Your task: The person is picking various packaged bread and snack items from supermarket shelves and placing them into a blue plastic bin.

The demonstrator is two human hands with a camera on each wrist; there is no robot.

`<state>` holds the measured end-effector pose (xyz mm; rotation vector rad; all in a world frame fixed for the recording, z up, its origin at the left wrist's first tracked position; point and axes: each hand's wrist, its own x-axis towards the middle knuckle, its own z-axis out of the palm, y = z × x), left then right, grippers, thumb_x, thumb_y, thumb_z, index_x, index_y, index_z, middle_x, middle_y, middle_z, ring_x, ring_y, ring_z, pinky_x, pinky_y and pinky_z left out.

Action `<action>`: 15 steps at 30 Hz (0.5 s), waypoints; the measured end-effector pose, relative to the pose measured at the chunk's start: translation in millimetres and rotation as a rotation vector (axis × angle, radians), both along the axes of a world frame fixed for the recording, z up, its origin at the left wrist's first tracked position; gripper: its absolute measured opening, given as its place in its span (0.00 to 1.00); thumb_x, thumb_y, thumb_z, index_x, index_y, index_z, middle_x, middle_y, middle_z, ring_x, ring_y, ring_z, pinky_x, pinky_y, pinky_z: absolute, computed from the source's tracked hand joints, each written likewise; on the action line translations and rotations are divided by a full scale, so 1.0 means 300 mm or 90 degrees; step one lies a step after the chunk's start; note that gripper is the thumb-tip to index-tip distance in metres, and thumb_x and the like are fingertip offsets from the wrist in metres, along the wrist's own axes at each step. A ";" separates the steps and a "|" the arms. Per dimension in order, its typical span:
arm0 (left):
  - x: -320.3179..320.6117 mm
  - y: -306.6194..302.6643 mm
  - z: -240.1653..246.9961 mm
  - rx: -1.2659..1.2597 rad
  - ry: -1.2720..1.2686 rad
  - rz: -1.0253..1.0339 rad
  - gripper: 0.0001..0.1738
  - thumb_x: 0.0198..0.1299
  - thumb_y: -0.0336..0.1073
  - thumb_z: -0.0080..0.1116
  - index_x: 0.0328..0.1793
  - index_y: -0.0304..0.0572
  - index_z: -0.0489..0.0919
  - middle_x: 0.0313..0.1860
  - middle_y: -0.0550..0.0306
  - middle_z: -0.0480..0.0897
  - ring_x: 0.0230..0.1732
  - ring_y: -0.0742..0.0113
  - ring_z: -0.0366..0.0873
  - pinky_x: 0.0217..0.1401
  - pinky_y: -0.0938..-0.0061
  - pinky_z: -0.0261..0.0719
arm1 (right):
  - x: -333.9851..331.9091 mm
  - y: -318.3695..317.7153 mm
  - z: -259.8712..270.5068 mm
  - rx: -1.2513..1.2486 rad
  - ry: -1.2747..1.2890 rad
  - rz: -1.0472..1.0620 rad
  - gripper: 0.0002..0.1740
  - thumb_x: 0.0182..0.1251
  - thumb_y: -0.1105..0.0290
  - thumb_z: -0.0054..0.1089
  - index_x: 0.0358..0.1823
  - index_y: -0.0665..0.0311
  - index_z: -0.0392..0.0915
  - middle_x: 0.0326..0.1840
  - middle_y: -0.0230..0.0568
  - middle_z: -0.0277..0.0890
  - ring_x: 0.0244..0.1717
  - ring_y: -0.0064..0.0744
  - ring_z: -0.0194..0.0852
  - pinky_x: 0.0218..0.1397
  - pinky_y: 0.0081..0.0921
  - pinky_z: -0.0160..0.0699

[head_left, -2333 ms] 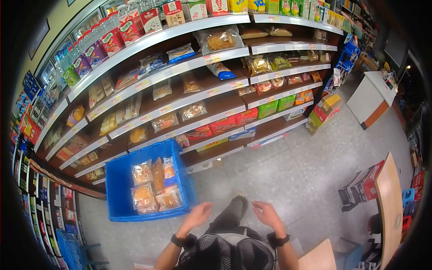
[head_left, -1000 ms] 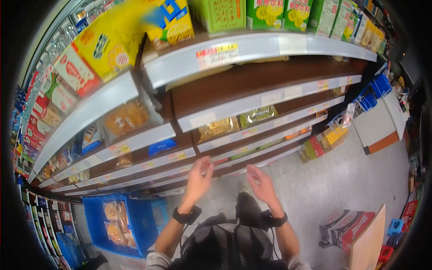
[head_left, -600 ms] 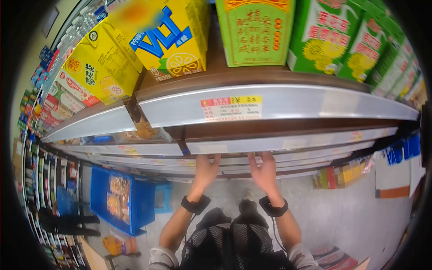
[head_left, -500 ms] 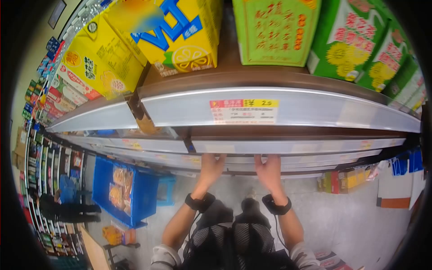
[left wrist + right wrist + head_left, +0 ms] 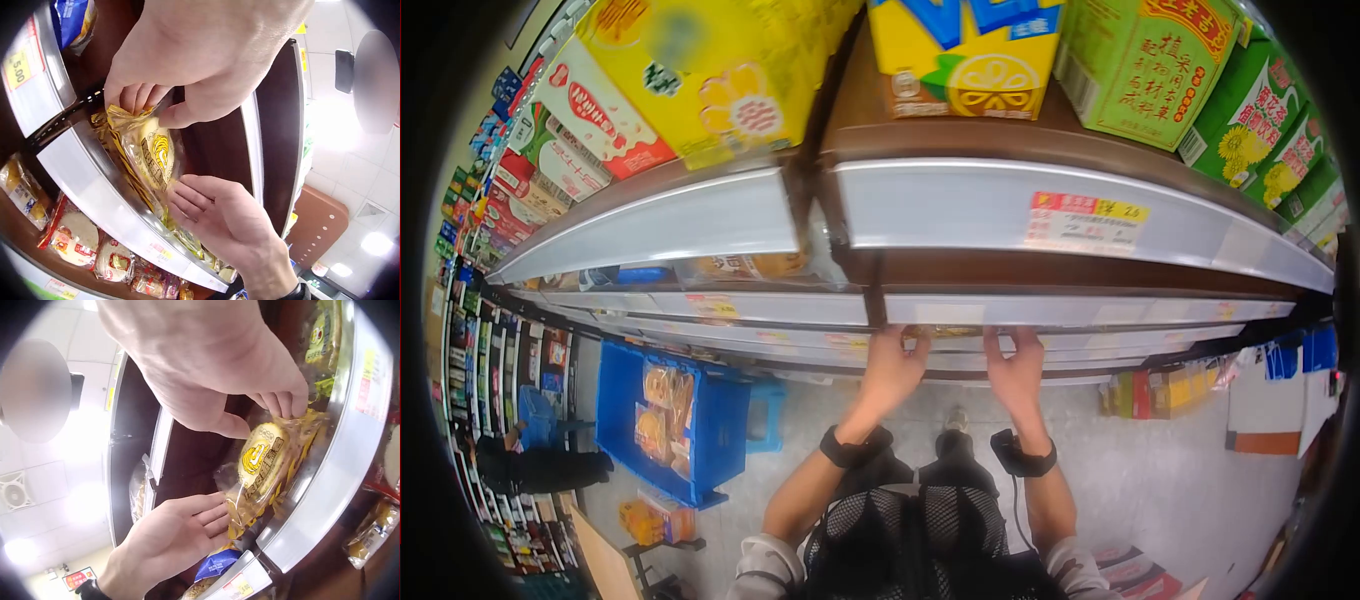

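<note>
A clear bread package with yellow print [image 5: 154, 156] [image 5: 261, 461] lies on a brown shelf, just behind the pale price rail. My left hand [image 5: 890, 372] [image 5: 194, 56] pinches one end between thumb and curled fingers. At the opposite end, my right hand [image 5: 1017, 372] [image 5: 212, 369] holds the wrapper the same way. Only a sliver of the package [image 5: 948, 331] shows between the hands in the head view, under the shelf edge.
Drink cartons [image 5: 970, 70] stand on the top shelf above the hands. A blue crate [image 5: 725, 430] with packaged bread is at the left. Green-wrapped packages [image 5: 322, 344] share the shelf. Cardboard boxes [image 5: 1165, 388] sit at the right; a person [image 5: 540, 467] is at the far left.
Both hands have moved from above the floor up to the shelf and taken hold of the package ends. The head view has come closer to the shelves, and the crate appears farther left.
</note>
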<state>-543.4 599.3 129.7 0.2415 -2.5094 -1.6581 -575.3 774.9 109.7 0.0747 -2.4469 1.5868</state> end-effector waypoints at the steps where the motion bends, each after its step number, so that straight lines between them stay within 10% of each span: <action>1: 0.020 -0.010 0.019 -0.015 0.019 0.004 0.14 0.61 0.28 0.58 0.51 0.28 0.79 0.45 0.41 0.84 0.48 0.58 0.83 0.52 0.70 0.77 | 0.024 -0.010 0.003 -0.029 -0.005 -0.009 0.14 0.61 0.72 0.60 0.47 0.72 0.77 0.43 0.55 0.81 0.48 0.52 0.80 0.55 0.39 0.74; 7: 0.130 -0.186 0.004 0.046 0.114 -0.053 0.23 0.60 0.29 0.59 0.61 0.26 0.74 0.49 0.39 0.82 0.53 0.55 0.81 0.58 0.68 0.75 | 0.229 -0.168 0.060 -0.134 -0.042 -0.028 0.27 0.67 0.77 0.55 0.68 0.72 0.64 0.57 0.53 0.77 0.58 0.37 0.76 0.64 0.31 0.70; 15: 0.490 -0.428 -0.086 -0.011 0.080 -0.124 0.25 0.58 0.28 0.59 0.63 0.30 0.72 0.55 0.35 0.78 0.55 0.43 0.79 0.57 0.61 0.77 | 0.650 -0.398 -0.073 -0.125 -0.104 -0.050 0.27 0.67 0.79 0.55 0.67 0.75 0.64 0.58 0.53 0.76 0.58 0.36 0.76 0.63 0.29 0.73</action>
